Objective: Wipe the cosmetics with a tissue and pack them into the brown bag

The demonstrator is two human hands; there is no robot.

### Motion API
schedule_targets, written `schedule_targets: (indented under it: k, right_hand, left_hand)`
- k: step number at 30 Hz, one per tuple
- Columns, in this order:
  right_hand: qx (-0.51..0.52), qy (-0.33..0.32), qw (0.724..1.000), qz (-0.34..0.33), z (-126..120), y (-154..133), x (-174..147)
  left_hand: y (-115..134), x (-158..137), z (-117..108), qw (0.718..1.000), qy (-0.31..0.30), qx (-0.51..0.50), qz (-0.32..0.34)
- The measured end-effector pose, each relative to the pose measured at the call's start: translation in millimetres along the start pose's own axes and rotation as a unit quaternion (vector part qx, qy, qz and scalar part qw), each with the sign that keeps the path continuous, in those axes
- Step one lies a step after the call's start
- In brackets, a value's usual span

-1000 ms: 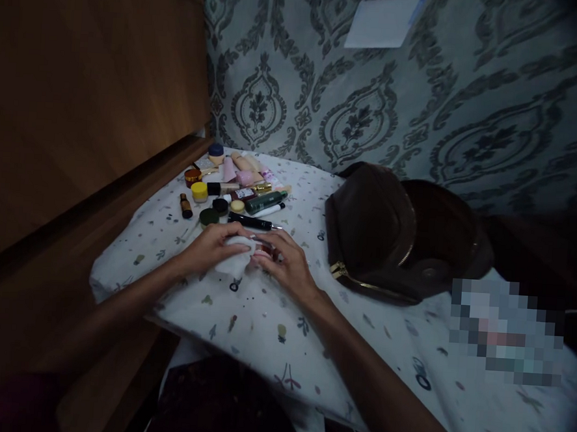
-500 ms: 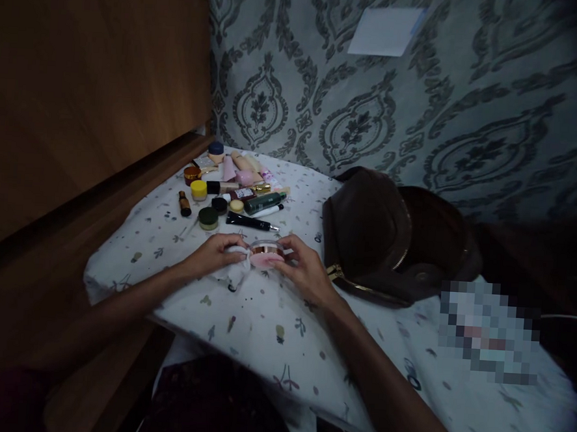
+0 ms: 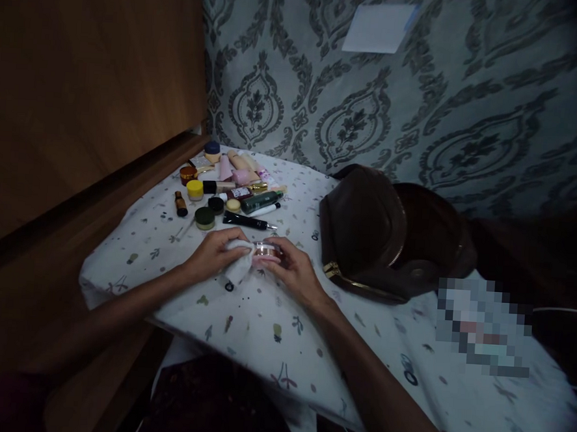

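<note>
My right hand (image 3: pixel 294 268) grips a small round cosmetic jar (image 3: pixel 267 252), pink with a coppery band and a clear rim. Pinched in my left hand (image 3: pixel 216 253) is a white cloth (image 3: pixel 239 265), which meets the left side of the jar. Both hands are close together above the patterned tabletop cover. Just beyond them lies a black tube (image 3: pixel 245 221) with a thin silvery tip. A dark green-lidded jar (image 3: pixel 205 218) sits past my left fingers.
Several cosmetics crowd the far left of the table, among them a yellow-lidded jar (image 3: pixel 195 189) and a dark green tube (image 3: pixel 261 202). A brown leather bag (image 3: pixel 365 240) stands to the right. A wooden cabinet (image 3: pixel 97 67) borders the left side; a patterned wall (image 3: pixel 298 60) is behind.
The cloth has come further round the jar's left side, and the jar has turned slightly between my hands. The whole view has shifted a little.
</note>
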State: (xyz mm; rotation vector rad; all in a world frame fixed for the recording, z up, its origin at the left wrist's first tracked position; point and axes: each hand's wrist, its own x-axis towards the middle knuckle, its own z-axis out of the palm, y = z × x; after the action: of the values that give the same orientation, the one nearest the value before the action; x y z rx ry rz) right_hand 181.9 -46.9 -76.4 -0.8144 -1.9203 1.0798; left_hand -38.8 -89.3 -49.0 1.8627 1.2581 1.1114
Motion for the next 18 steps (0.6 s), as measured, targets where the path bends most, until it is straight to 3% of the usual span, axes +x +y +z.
schedule_targets:
  k: [7, 12, 18]
  right_hand:
    - [-0.128, 0.032, 0.988, -0.082, -8.0, -8.8, 2.7]
    - [-0.082, 0.046, 0.995, -0.044, -8.8, -3.0, 0.7]
    - [-0.017, 0.066, 0.998, -0.002, -3.7, 3.1, -0.3]
  left_hand:
    - [9.1, 11.3, 15.2, 0.995, 0.034, 0.047, 0.084]
    - [4.7, 13.3, 22.2, 0.991, 0.053, 0.099, 0.078]
    - [-4.6, 9.7, 16.9, 0.991, 0.058, 0.122, 0.017]
